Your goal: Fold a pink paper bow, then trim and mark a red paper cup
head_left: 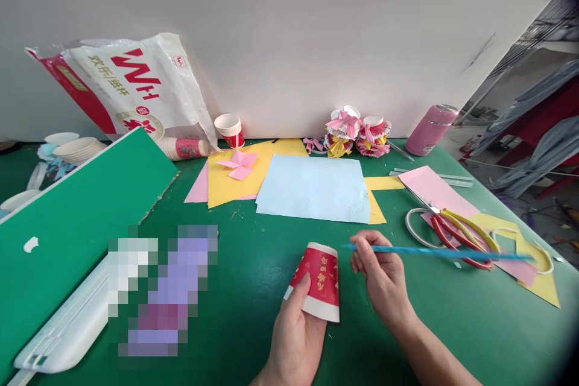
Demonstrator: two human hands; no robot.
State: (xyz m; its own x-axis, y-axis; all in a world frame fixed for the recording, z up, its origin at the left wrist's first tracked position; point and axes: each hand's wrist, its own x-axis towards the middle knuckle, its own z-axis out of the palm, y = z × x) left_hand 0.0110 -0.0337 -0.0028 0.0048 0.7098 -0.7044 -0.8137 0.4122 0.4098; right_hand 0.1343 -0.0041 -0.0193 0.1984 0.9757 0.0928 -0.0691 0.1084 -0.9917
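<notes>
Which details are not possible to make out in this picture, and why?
All in the head view:
- Left hand: most fingers, hidden behind the red cup.
- Blue stick: fine detail, blurred.
- Purple item: details, covered by pixelation.
- White object: lower end, cut off by bottom edge.
- Leftmost cup: base, hidden behind green board.

Craft workspace, coloured paper (pixel 314 187), scissors (pixel 441 221), paper cups (pixel 324 283)

The held cup (pixel 323 280) is smooth paper, the blue sheet (pixel 314 188) matt, the bag (pixel 140 90) glossy plastic.
</notes>
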